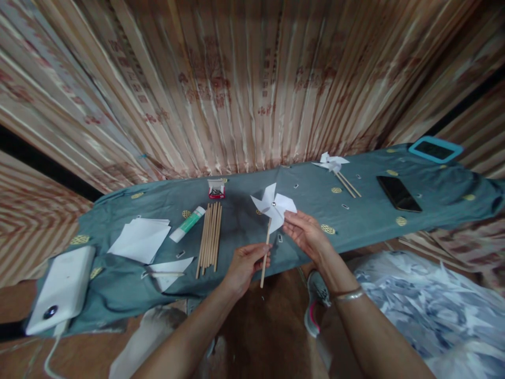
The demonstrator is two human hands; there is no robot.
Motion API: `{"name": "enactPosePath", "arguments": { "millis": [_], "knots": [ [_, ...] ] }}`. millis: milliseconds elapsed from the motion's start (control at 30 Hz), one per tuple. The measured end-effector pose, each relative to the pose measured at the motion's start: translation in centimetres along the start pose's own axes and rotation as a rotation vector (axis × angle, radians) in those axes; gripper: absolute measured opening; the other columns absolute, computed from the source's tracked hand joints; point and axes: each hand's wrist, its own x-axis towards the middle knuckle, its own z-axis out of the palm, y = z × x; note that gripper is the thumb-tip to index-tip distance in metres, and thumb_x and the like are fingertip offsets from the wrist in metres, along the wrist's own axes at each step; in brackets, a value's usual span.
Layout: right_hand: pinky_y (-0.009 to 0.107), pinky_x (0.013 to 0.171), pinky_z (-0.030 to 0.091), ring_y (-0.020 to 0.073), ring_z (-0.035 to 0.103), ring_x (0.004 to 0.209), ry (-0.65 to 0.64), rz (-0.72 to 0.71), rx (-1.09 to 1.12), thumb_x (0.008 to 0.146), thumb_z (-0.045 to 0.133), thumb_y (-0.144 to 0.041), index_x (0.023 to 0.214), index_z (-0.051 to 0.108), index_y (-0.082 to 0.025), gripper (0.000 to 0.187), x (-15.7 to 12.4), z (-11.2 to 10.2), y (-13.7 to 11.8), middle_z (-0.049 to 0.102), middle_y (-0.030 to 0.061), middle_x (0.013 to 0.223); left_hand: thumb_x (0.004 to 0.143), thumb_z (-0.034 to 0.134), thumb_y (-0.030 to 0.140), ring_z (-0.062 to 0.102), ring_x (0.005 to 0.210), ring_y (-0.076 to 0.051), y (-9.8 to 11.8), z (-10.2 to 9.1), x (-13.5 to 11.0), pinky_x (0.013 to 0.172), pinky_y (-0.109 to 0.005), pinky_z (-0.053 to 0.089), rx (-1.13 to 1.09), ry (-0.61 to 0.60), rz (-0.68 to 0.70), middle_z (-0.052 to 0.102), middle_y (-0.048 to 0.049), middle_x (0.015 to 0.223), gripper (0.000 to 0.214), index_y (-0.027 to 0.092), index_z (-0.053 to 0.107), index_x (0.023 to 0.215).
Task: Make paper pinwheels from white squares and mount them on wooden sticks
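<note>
A white paper pinwheel (273, 206) sits on top of a thin wooden stick (265, 258), held above the near edge of a narrow table under a blue-grey cloth (244, 221). My left hand (246, 263) is closed around the stick's lower part. My right hand (303, 231) pinches the lower right blade of the pinwheel. A bangle circles my right wrist.
On the cloth lie several wooden sticks (210, 239), a glue tube (188, 223), white paper squares (140, 239), a folded paper piece (169, 269), a small red pin box (216, 188), finished pinwheels (335, 167), a black phone (398, 193), a teal-cased device (434, 149), a white power bank (63, 287).
</note>
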Motion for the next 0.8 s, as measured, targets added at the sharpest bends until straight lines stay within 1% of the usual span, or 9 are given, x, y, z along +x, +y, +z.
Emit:
{"name": "enactPosePath", "arguments": {
  "millis": [133,200,267,333,433,533,667,800],
  "knots": [
    [0.014,0.054,0.053,0.0075,0.065,0.057,-0.018,0.019,-0.022,0.05,0.091,-0.023,0.074,0.074,-0.019,0.031,-0.1,0.3,0.4,0.074,-0.0004,0.067,0.039,0.092,0.045,0.059,0.053,-0.006,-0.1,0.0,0.0,0.056,-0.018,0.05,-0.005,0.005,-0.003,0.067,-0.0011,0.062,0.052,0.011,0.078,0.076],
    [0.014,0.053,0.052,0.0075,0.065,0.055,-0.031,0.027,-0.042,0.049,0.092,-0.025,0.073,0.074,-0.018,0.031,-0.3,0.4,0.7,0.073,0.0,0.065,0.039,0.092,0.046,0.059,0.053,-0.007,-0.1,0.1,0.0,0.057,-0.018,0.05,-0.006,0.011,-0.002,0.066,-0.0012,0.062,0.052,0.011,0.078,0.075],
    [0.015,0.051,0.051,0.0079,0.064,0.054,-0.049,0.033,-0.068,0.049,0.091,-0.027,0.071,0.074,-0.016,0.03,-0.4,0.4,0.8,0.073,0.0011,0.065,0.039,0.092,0.045,0.059,0.053,-0.007,0.0,0.1,0.0,0.057,-0.019,0.05,-0.006,0.011,0.001,0.066,-0.0012,0.062,0.052,0.011,0.078,0.075],
    [0.015,0.051,0.05,0.0086,0.065,0.055,-0.061,0.034,-0.09,0.052,0.091,-0.03,0.075,0.075,-0.016,0.031,-0.4,0.3,0.8,0.074,0.002,0.068,0.039,0.092,0.045,0.058,0.054,-0.007,0.1,0.1,0.0,0.057,-0.019,0.05,-0.005,0.007,0.006,0.066,-0.0012,0.062,0.052,0.011,0.078,0.075],
    [0.017,0.057,0.052,0.011,0.068,0.065,-0.041,0.001,-0.078,0.055,0.089,-0.037,0.079,0.074,-0.02,0.033,-0.1,-0.4,0.4,0.076,0.0014,0.076,0.041,0.092,0.044,0.058,0.054,-0.007,0.2,0.0,-0.1,0.057,-0.02,0.049,-0.006,-0.007,0.011,0.066,-0.0015,0.062,0.051,0.01,0.077,0.076],
    [0.021,0.065,0.055,0.0135,0.07,0.076,0.002,-0.07,-0.035,0.058,0.087,-0.042,0.08,0.073,-0.024,0.033,0.3,-1.2,-0.2,0.077,0.0001,0.087,0.042,0.092,0.043,0.058,0.054,-0.007,0.2,-0.1,-0.2,0.058,-0.02,0.049,0.003,-0.031,-0.011,0.066,-0.0021,0.062,0.05,0.01,0.077,0.076],
    [0.029,0.075,0.056,0.0191,0.07,0.083,-0.003,-0.138,-0.039,0.059,0.085,-0.044,0.085,0.072,-0.022,0.037,0.9,-1.9,-1.2,0.077,0.0031,0.09,0.041,0.092,0.043,0.056,0.052,-0.007,0.0,-0.1,-0.5,0.055,-0.02,0.047,0.022,-0.067,-0.065,0.065,-0.0019,0.06,0.05,0.009,0.077,0.075],
    [0.034,0.076,0.055,0.0227,0.071,0.084,-0.041,-0.137,-0.077,0.06,0.084,-0.043,0.091,0.071,-0.019,0.04,1.2,-2.2,-1.9,0.077,0.0045,0.087,0.041,0.092,0.043,0.053,0.049,-0.007,-0.2,0.0,-0.7,0.052,-0.019,0.044,0.047,-0.132,-0.082,0.061,-0.0009,0.053,0.047,0.009,0.077,0.07]
  ]
}}
